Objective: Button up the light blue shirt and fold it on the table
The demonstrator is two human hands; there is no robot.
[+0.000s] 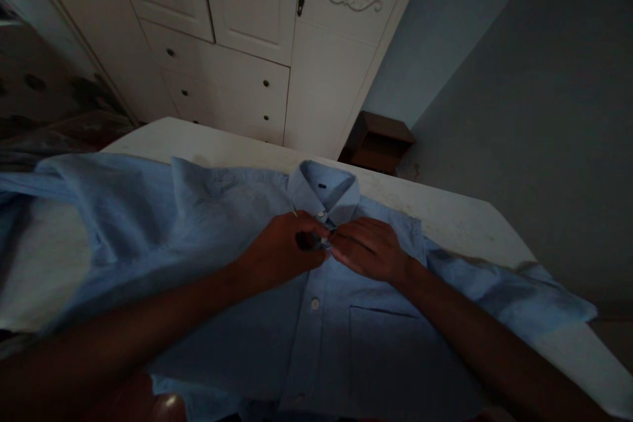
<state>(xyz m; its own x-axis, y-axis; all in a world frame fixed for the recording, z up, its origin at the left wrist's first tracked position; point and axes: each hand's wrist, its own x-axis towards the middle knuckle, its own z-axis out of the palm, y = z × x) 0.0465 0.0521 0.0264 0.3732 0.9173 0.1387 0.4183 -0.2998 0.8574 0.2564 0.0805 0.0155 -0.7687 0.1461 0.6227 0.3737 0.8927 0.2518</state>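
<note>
Blue shirt [222, 224], collar label [322, 186] unreadable

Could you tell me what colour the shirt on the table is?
The shirt is light blue; head view.

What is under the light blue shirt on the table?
A white table shows around the light blue shirt, which lies spread on it. Anything else beneath the cloth is hidden. The left hand and right hand pinch its placket.

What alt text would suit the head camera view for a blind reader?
A person's left hand pinches the front of a light blue shirt just below its collar, the right hand touching the same spot. The shirt lies spread on a white table, a white wardrobe behind, in dim light.
</note>
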